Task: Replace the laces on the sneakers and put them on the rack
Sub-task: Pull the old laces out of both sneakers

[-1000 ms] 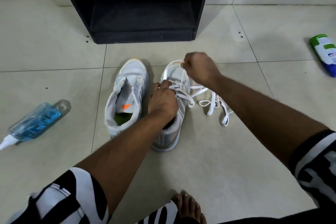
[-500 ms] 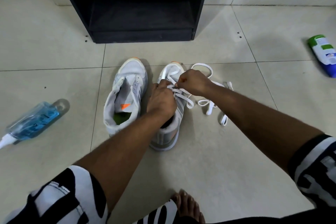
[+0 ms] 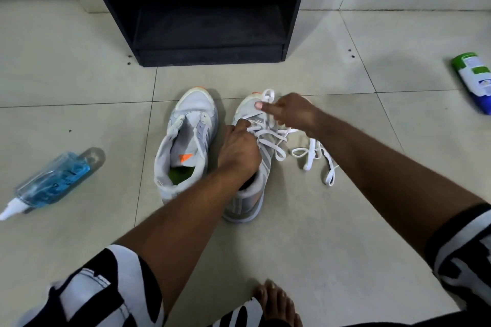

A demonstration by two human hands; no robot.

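The left sneaker [image 3: 186, 146] stands unlaced on the floor [image 3: 332, 220], green insole showing inside; just right of it the right sneaker [image 3: 255, 167] carries the white lace [image 3: 313, 156], its loose end heaped on the floor beside. The black rack [image 3: 207, 8] stands beyond, top cut off. The left hand [image 3: 239, 151] grips the lace at the eyelets, hiding the tongue; its grip is closed. The right hand [image 3: 287, 111] pinches a lace loop over the toe, farther forward than half a second ago. A blue spray bottle [image 3: 50, 183] lies far left.
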